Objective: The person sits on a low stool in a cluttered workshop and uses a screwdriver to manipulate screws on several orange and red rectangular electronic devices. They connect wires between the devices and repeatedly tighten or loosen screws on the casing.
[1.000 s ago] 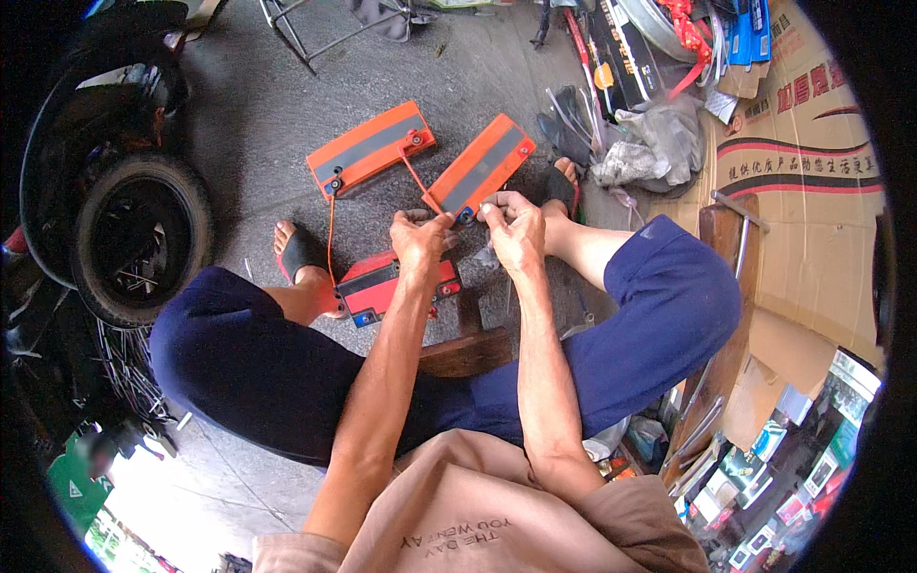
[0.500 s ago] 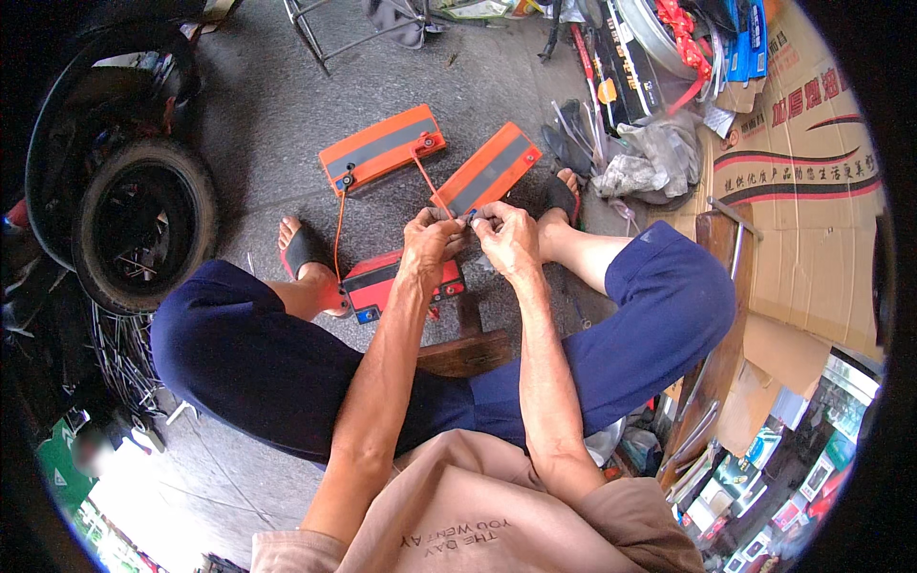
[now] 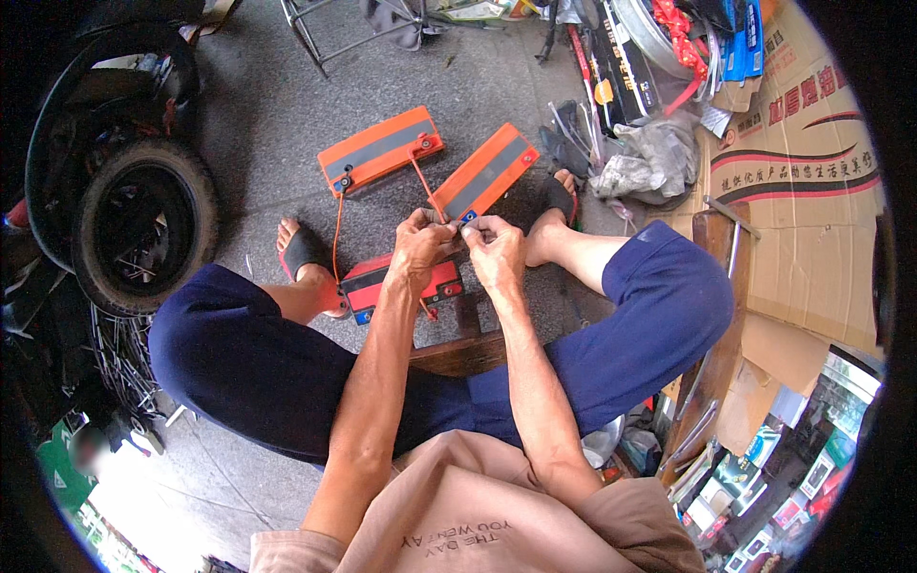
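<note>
Three block-shaped batteries lie on the floor between my feet: an orange battery (image 3: 382, 150) at the far left, an orange battery (image 3: 500, 164) at the right, and a red battery (image 3: 368, 280) nearer, partly behind my left forearm. My left hand (image 3: 423, 246) is closed at the near end of the right battery, its fingertips on the end of an orange wire (image 3: 427, 183) from the far-left battery. Close beside it, my right hand (image 3: 494, 253) pinches something too small to make out. A blue terminal (image 3: 469, 216) shows just beyond the fingertips. Another orange wire (image 3: 336, 234) joins the far-left and red batteries.
At the left stands a black tyre (image 3: 143, 226) beside dark clutter. Grey plastic bags (image 3: 650, 162) and a large cardboard sheet (image 3: 798, 239) are on the right. A wooden stool edge (image 3: 463, 354) shows between my legs, and a metal frame (image 3: 310, 33) stands at the far side.
My right hand has shifted slightly left and nearer, and the blue terminal on the right battery shows more clearly. My left hand stays nearly in place; the batteries keep their positions.
</note>
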Tool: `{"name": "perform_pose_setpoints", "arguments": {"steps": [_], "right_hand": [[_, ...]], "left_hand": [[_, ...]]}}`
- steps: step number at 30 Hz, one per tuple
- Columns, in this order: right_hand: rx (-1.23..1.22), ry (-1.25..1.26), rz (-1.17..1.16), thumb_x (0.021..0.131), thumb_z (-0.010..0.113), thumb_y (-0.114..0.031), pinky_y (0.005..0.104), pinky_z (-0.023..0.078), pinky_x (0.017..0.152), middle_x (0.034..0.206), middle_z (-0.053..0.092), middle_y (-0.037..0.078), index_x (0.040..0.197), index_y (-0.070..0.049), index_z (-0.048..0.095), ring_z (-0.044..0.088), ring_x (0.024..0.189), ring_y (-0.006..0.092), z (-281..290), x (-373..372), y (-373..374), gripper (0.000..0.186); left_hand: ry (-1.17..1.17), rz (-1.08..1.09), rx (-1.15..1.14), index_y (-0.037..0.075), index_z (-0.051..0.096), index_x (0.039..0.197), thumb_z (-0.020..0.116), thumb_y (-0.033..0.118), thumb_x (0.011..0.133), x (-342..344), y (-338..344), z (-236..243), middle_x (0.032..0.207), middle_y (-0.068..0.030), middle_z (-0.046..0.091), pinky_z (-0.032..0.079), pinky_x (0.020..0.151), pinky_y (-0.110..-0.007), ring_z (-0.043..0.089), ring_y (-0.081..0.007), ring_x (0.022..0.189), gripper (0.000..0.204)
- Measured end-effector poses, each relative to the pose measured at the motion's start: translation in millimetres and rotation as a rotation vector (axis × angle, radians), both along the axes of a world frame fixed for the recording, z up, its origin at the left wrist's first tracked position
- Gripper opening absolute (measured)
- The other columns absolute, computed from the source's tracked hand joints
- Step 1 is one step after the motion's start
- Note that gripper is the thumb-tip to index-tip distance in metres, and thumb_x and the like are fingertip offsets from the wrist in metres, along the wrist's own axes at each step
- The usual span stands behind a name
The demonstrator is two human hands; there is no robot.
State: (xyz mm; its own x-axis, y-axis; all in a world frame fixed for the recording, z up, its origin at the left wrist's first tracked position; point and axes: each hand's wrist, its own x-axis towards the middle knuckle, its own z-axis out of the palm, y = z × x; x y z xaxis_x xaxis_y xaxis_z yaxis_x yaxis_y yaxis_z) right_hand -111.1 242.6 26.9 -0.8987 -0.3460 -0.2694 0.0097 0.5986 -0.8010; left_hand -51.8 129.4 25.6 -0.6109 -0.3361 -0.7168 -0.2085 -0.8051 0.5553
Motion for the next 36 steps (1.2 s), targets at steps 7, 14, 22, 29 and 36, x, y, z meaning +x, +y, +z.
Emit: {"name": "perform_pose_setpoints", "arguments": {"steps": [7, 14, 22, 29, 36], "right_hand": [[0.078, 0.111, 0.05, 0.081, 0.067, -0.014, 0.0409, 0.052, 0.07, 0.08, 0.068, 0.017, 0.087, -0.002, 0.069, 0.068, 0.075, 0.0326, 10, 4, -2, 0.013], [0.132, 0.088, 0.019, 0.083, 0.068, -0.01, 0.0321, 0.051, 0.059, 0.074, 0.07, 0.014, 0.084, 0.002, 0.068, 0.067, 0.064, 0.0182, 5, 4, -2, 0.012], [-0.007, -0.031, -0.031, 0.083, 0.07, -0.015, 0.0346, 0.051, 0.06, 0.072, 0.069, 0.015, 0.093, 0.003, 0.067, 0.066, 0.065, 0.0212, 0, 5, -1, 0.021], [0.054, -0.027, 0.02, 0.087, 0.067, -0.016, 0.0286, 0.049, 0.057, 0.071, 0.069, 0.012, 0.093, 0.005, 0.068, 0.062, 0.063, 0.0126, 6, 12, 0, 0.023], [-0.023, -0.022, -0.172, 0.084, 0.069, -0.017, 0.0361, 0.051, 0.061, 0.074, 0.069, 0.016, 0.089, 0.002, 0.069, 0.066, 0.064, 0.024, -5, 0, 1, 0.02]], "left_hand": [[0.008, -0.054, -0.02, 0.002, 0.055, 0.094, 0.063, -0.006, 0.079, 5, -5, -3, 0.086, -0.0094, 0.064, 0.059, 0.066, -0.029, 0.065, -0.0183, 0.074, 0.018], [-0.028, -0.159, -0.09, 0.002, 0.057, 0.095, 0.064, -0.005, 0.078, 5, -10, 2, 0.089, -0.0089, 0.066, 0.06, 0.068, -0.031, 0.066, -0.0171, 0.077, 0.02], [-0.032, -0.117, -0.049, 0.001, 0.059, 0.092, 0.062, -0.007, 0.078, 5, -11, -4, 0.089, -0.009, 0.066, 0.06, 0.071, -0.033, 0.066, -0.0187, 0.079, 0.016], [-0.016, -0.173, 0.015, 0.001, 0.061, 0.091, 0.066, -0.004, 0.08, 8, -21, -5, 0.087, -0.009, 0.067, 0.061, 0.071, -0.033, 0.068, -0.0198, 0.076, 0.012], [-0.111, -0.158, -0.167, -0.002, 0.061, 0.089, 0.072, -0.001, 0.078, -12, -5, 4, 0.084, -0.0109, 0.068, 0.06, 0.062, -0.032, 0.067, -0.0183, 0.071, 0.016]]}}
